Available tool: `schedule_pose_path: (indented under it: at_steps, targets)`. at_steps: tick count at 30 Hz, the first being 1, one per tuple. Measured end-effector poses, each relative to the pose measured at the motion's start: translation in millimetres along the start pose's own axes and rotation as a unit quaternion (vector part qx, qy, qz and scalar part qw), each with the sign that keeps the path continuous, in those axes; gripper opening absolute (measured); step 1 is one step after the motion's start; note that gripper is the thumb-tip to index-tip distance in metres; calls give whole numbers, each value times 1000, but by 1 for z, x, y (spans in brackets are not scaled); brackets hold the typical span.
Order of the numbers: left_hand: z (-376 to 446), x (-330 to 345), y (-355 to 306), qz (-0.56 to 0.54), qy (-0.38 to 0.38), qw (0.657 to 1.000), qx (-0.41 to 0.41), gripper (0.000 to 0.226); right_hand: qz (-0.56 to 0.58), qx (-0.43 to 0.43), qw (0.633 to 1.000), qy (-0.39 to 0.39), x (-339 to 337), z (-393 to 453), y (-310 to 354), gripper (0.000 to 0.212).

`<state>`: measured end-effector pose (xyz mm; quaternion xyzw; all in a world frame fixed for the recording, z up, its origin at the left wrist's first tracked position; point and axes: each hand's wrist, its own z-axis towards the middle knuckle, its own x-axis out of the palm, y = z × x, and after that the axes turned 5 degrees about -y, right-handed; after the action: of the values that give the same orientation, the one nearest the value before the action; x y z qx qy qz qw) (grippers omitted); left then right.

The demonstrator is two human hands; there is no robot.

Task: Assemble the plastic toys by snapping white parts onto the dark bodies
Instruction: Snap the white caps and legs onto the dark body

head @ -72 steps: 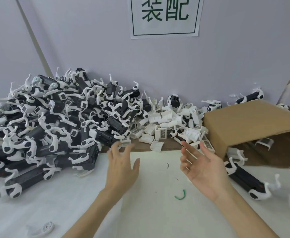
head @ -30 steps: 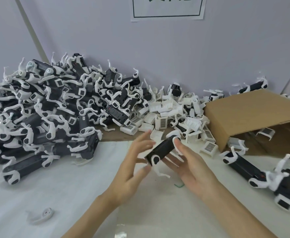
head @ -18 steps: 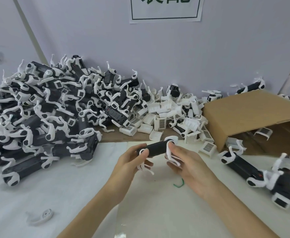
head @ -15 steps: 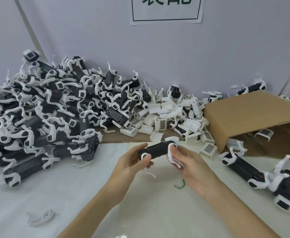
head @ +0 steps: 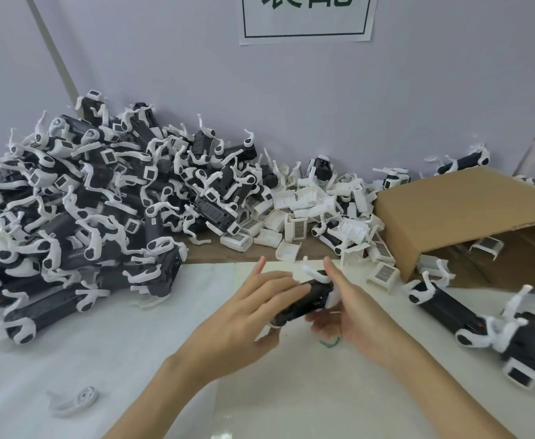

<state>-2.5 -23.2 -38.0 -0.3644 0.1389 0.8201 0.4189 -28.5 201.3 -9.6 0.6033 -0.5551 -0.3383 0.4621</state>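
Between my two hands I hold one dark toy body (head: 304,301) with white parts at its ends, tilted up to the right above the white mat. My left hand (head: 247,315) grips its lower left end, with the fingers lying over the top. My right hand (head: 351,307) holds the upper right end, thumb up beside the white leg piece (head: 315,272). A large heap of dark bodies with white legs (head: 95,210) lies at the left. Loose white parts (head: 310,217) are piled at the back centre.
A brown cardboard box (head: 462,213) lies tipped at the right. Assembled toys (head: 443,304) lie in front of it and at the right edge. One loose white piece (head: 74,400) rests on the mat near left. A green twist of wire (head: 331,342) lies under my right hand.
My empty hands took up a dark body from the heap. Since half a second ago they have turned it, so that its right end tilts up and my left fingers cover it.
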Motion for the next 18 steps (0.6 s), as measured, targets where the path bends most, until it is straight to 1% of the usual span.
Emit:
schedule_pose_path:
  at_steps: [1, 2, 3, 4, 5, 6, 7, 8, 9, 10, 11, 13, 14, 16, 18]
  targets:
    - [1, 0, -1, 26, -5, 999, 25, 76, 25, -4, 1000, 2, -2, 1, 0, 61]
    - [2, 0, -2, 42, -19, 999, 26, 77, 55, -16, 998, 4, -4, 2, 1, 55]
    - [2, 1, -5, 45, -39, 998, 1, 80, 78, -36, 996, 5, -5, 2, 2, 51]
    - [2, 3, -8, 31, -61, 996, -49, 87, 93, -59, 994, 3, -5, 3, 3, 50]
    - [3, 4, -11, -5, -82, 989, -126, 97, 105, -83, 991, -3, -3, 3, 3, 51]
    - [3, 4, -14, -68, -94, 968, -223, 108, 119, -103, 987, -13, -1, 3, 3, 54]
    - [4, 2, -17, -160, -91, 927, -326, 118, 134, -116, 984, -19, 1, 3, 3, 57]
    - [6, -1, -21, -265, -86, 866, -416, 120, 143, -128, 981, -19, 2, 3, 2, 60]
    - [8, -2, -23, -352, -79, 801, -477, 115, 142, -138, 980, -13, 5, 3, 1, 60]
    - [8, -1, -24, -405, -81, 758, -505, 105, 131, -147, 980, -6, 6, 2, -1, 59]
    - [7, 2, -23, -432, -89, 737, -512, 90, 115, -154, 981, 2, 9, 1, -2, 56]
    - [7, 6, -23, -462, -116, 721, -503, 60, 84, -165, 983, 11, 11, 1, -6, 51]
    - [8, 6, -23, -474, -127, 712, -503, 51, 68, -171, 983, 7, 12, 0, -7, 50]
    - [9, 5, -22, -484, -135, 701, -506, 42, 28, -187, 982, -13, 14, 0, -9, 51]
    - [9, 2, -21, -481, -136, 700, -510, 42, -9, -204, 978, -32, 15, 0, -11, 53]
